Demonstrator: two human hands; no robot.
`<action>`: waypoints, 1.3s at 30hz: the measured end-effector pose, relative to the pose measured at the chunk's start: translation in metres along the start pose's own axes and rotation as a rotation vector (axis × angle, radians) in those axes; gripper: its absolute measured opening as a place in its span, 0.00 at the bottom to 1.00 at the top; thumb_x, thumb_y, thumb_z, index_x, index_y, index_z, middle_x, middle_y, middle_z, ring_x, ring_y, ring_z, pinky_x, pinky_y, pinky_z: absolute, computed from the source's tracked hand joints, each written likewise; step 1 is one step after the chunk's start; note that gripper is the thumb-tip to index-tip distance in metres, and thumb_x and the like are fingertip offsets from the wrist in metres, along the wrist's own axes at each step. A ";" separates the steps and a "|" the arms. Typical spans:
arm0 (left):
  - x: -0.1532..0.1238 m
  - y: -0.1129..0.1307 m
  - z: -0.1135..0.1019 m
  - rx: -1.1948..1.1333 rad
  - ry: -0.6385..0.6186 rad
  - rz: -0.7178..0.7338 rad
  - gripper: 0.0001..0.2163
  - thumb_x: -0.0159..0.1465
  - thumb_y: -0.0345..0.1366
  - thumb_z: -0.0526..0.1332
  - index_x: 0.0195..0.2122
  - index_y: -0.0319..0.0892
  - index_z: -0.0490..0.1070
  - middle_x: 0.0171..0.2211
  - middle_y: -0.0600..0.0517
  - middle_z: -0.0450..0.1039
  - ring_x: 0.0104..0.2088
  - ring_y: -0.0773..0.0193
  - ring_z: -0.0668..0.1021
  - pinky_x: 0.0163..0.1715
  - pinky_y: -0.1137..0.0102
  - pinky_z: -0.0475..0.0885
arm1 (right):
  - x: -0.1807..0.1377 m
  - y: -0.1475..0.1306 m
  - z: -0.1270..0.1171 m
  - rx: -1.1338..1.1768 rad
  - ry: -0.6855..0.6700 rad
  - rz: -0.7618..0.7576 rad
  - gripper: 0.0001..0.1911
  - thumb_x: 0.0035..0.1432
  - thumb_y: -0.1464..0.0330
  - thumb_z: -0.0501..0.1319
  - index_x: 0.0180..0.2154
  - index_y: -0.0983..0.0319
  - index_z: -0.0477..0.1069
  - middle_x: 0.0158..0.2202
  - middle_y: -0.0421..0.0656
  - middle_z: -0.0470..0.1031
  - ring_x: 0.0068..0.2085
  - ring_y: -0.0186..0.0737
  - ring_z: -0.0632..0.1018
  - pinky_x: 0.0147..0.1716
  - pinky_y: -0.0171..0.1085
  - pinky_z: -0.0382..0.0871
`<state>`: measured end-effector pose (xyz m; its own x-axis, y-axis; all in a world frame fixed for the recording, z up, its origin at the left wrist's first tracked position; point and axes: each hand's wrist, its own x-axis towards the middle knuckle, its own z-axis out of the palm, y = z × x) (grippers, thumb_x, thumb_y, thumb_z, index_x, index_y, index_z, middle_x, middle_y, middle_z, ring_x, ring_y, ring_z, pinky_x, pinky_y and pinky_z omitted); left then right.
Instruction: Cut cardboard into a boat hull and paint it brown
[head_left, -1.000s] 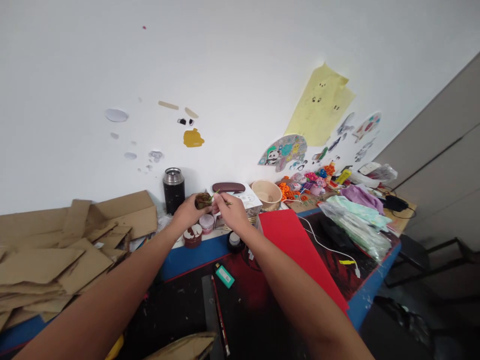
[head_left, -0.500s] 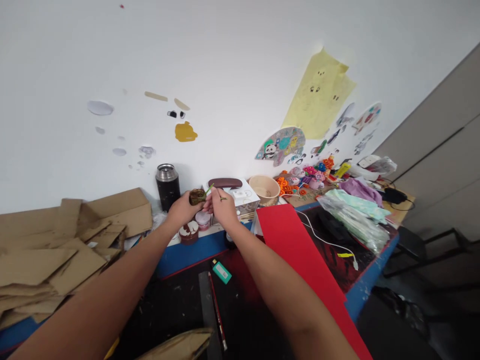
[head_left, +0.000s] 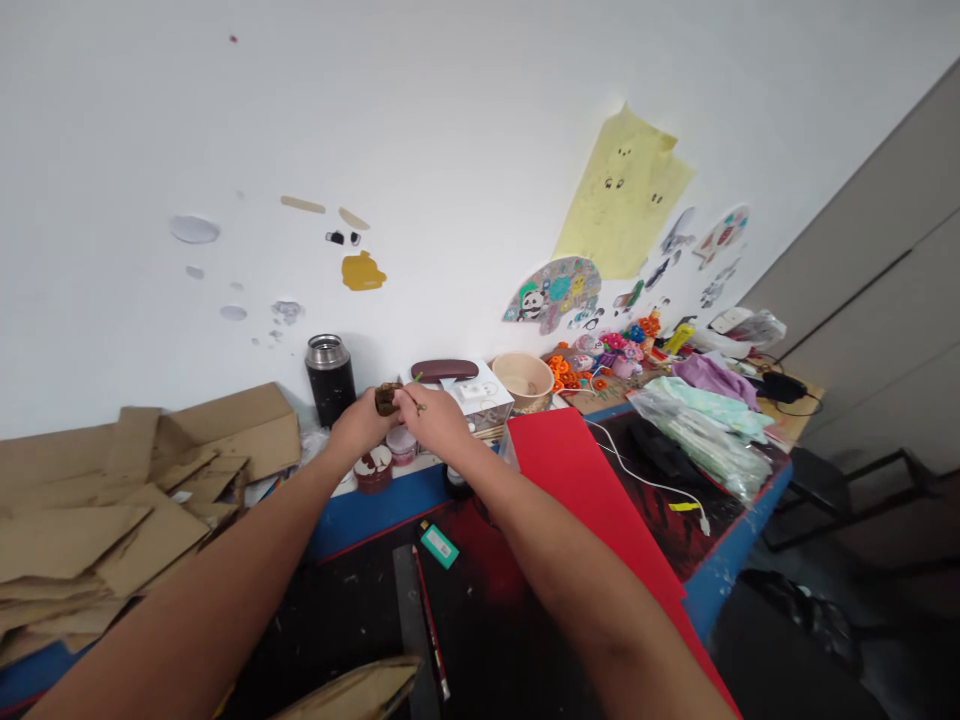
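Both my arms reach forward over a cluttered table toward the wall. My left hand [head_left: 358,427] is closed around a small dark brown round object [head_left: 387,398] held just above the table. My right hand [head_left: 433,418] pinches a thin green stick [head_left: 415,404] whose tip meets that brown object. The two hands almost touch. Below them sit a brown and white pot [head_left: 373,469] and a small pink pot [head_left: 402,445].
A black steel flask [head_left: 329,378] stands by the wall. Cardboard scraps [head_left: 112,500] pile up at left. A white box [head_left: 480,398], beige bowl [head_left: 527,379], red sheet [head_left: 592,490], white cable [head_left: 645,483], green lighter [head_left: 438,545], pencil [head_left: 430,625] and plastic bags [head_left: 697,425] lie around.
Both hands have dropped slightly and drawn closer together. The green stick has tilted down against the brown object. The view has shifted a little to the right.
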<state>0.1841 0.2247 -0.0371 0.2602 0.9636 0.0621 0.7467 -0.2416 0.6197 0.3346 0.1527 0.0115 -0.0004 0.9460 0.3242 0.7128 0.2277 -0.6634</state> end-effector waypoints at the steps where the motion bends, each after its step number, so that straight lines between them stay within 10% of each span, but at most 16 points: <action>1: 0.000 0.000 0.000 0.000 0.002 -0.002 0.21 0.62 0.50 0.69 0.52 0.46 0.77 0.44 0.44 0.87 0.46 0.46 0.87 0.39 0.66 0.75 | -0.003 0.001 -0.002 -0.001 -0.003 -0.008 0.10 0.75 0.66 0.61 0.37 0.56 0.77 0.34 0.42 0.84 0.41 0.47 0.82 0.43 0.38 0.69; 17: -0.002 0.001 -0.001 0.071 -0.001 -0.023 0.22 0.68 0.52 0.62 0.55 0.43 0.73 0.51 0.40 0.85 0.50 0.43 0.85 0.41 0.64 0.74 | -0.004 0.012 0.007 0.275 -0.025 0.023 0.12 0.76 0.70 0.57 0.38 0.57 0.77 0.33 0.39 0.84 0.37 0.39 0.86 0.40 0.34 0.78; 39: -0.004 0.005 0.004 0.120 0.013 -0.053 0.24 0.67 0.52 0.64 0.58 0.43 0.72 0.49 0.40 0.86 0.51 0.42 0.85 0.43 0.63 0.75 | 0.025 0.028 0.020 0.986 0.186 0.533 0.16 0.78 0.65 0.51 0.34 0.59 0.67 0.19 0.39 0.77 0.19 0.38 0.81 0.18 0.29 0.71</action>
<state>0.1893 0.2191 -0.0369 0.2113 0.9765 0.0428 0.8272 -0.2020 0.5244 0.3408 0.1871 -0.0121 0.3001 0.9466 -0.1176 -0.2720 -0.0333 -0.9617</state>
